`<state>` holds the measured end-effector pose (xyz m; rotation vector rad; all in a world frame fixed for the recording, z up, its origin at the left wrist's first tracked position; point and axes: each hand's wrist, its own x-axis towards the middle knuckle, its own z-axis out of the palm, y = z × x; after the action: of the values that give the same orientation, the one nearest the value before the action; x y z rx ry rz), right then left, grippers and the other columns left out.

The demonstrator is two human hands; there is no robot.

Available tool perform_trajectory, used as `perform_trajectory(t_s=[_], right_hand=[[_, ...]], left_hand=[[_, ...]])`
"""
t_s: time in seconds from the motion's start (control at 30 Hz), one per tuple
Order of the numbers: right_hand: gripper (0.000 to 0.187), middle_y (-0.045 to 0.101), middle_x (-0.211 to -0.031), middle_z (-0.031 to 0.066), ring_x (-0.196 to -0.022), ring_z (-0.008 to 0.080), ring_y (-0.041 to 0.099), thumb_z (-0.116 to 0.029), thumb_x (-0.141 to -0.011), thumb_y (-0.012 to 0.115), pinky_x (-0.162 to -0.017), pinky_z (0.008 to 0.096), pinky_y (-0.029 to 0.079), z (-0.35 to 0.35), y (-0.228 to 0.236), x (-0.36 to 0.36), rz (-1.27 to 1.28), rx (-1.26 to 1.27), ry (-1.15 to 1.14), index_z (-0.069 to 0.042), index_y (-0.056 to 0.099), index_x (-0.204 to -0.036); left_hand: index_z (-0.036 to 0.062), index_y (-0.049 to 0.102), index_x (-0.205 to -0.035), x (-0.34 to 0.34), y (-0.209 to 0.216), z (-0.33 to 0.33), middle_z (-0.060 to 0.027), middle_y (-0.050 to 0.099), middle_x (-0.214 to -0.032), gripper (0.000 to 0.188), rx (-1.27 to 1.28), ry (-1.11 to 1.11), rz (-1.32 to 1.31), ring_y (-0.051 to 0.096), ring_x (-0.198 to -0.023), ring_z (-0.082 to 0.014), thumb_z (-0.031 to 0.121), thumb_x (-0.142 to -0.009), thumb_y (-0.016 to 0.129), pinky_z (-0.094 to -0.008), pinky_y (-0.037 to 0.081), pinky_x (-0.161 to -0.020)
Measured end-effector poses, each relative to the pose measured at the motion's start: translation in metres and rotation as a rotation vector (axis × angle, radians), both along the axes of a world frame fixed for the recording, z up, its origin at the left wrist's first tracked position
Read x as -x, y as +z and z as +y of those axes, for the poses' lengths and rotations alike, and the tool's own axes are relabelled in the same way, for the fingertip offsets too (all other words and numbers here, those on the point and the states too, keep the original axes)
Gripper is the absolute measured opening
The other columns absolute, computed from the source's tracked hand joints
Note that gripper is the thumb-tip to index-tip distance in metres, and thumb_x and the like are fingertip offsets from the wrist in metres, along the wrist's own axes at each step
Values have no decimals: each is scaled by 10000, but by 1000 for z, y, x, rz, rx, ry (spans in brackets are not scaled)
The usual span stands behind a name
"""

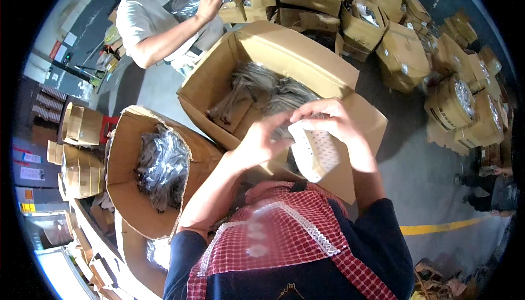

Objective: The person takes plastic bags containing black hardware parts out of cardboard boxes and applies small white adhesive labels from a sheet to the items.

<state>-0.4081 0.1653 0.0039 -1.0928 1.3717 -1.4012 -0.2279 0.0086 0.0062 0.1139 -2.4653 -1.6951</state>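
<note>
In front of my chest, my right hand (pixel 331 118) grips a white curved sheet with rows of small printed marks (pixel 318 150), perhaps a strip of labels. The sheet hangs down below its fingers. Beside it, my left hand (pixel 260 141) is closed, thumb and fingers near the sheet's left edge. What lies between those fingers I cannot make out. Under both hands stands a large open cardboard box (pixel 210 89). Inside it lie dark-grey bundles in clear plastic (pixel 254 81), partly covered by my hands.
A second open box (pixel 123 158) at my left holds shiny clear bags (pixel 161 163). Across the large box, a person in a white shirt (pixel 145 27) handles plastic bags. Filled cartons (pixel 402 57) crowd the far right. A yellow line (pixel 443 227) crosses the grey floor.
</note>
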Motion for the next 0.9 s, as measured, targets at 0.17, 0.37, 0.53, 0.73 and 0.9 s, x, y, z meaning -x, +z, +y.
perform_trajectory(t_s=[0.17,0.37,0.53,0.73,0.9], right_hand=[[391,662,-1197,102,-1139,201,616,-100,-806,699,-1025,348,463,6,2,1,137,329,-451,-14,669,-1186],[693,442,-1475,152,-1362,328,413,-328,-771,722,-1158,521,301,27,-8,-12,658,328,-296,-87,523,-1389],[864,369,-1531,157,-1394,336,378,-373,-787,751,-1163,534,290,23,-1,-27,859,267,-183,-130,355,-1516],[894,398,-1506,221,-1380,349,418,-375,-828,766,-1139,451,353,29,-11,-20,608,206,-2,-64,305,-1528],[861,412,-1493,231,-1329,354,478,-308,-838,746,-1086,423,420,34,-17,-25,555,116,71,-31,300,-1521]], left_hand=[[0,660,-1157,-8,-41,3,-141,650,-1006,361,-89,250,147,651,-878,-203,-7,-800,716,-328,540,-811],[0,680,-1153,-14,-48,7,-91,653,-1118,365,-80,306,283,567,-1086,-202,-80,-799,716,-325,452,-948],[-3,674,-1177,-11,-45,15,-90,653,-1133,367,-49,227,311,559,-1096,-208,-54,-814,707,-325,433,-966],[20,674,-1178,-9,-35,21,-77,639,-1078,337,-219,185,228,605,-935,-157,-21,-843,683,-303,493,-845],[-10,640,-1161,-10,-32,30,-67,636,-1115,290,-452,217,106,606,-1002,-144,-51,-875,662,-289,495,-898]])
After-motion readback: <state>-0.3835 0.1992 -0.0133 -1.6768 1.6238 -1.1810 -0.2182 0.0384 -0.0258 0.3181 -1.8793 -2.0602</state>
